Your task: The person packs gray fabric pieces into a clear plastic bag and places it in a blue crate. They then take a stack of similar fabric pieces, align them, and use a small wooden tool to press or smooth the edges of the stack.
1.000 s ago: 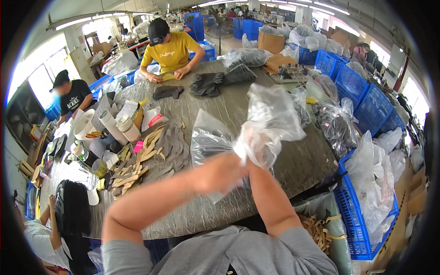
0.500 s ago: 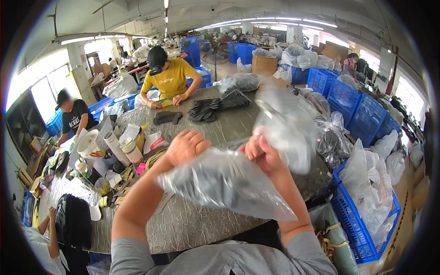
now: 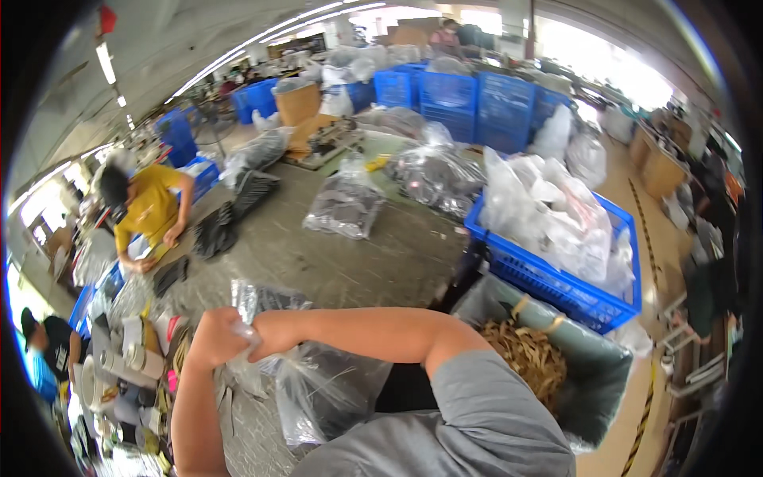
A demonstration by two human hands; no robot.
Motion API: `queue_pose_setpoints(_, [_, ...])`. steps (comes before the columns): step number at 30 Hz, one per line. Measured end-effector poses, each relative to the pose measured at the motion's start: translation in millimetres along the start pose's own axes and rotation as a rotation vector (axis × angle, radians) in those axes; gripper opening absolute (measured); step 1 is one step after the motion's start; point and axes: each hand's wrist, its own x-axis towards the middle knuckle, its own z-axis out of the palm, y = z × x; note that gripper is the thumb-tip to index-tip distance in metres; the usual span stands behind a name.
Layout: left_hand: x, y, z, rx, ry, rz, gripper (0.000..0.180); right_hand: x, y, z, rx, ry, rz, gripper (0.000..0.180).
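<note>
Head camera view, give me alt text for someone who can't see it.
A person's left hand and right hand, close together, grip a clear plastic bag at a grey table. A yellow-shirted co-worker works far left; right, a blue plastic crate holds white plastic bags.

A clear, glossy plastic bag (image 3: 330,397) is seen gripped at its whitish, bunched neck, its creased body slanted down toward the near edge of the table (image 3: 389,274). Its contents cannot be clearly made out.
</note>
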Motion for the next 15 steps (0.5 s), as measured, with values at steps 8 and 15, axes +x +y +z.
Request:
queue_pose_setpoints(8, [-24,18,47,-0.918,0.163,-0.255,0.018,-44,22,1,0.768,0.145,0.410,0.040])
queue_pose_setpoints(15, [-42,25,92,-0.476,0.239,0.002,0.035,-70,45,13,0.694,0.275,-0.044,0.031])
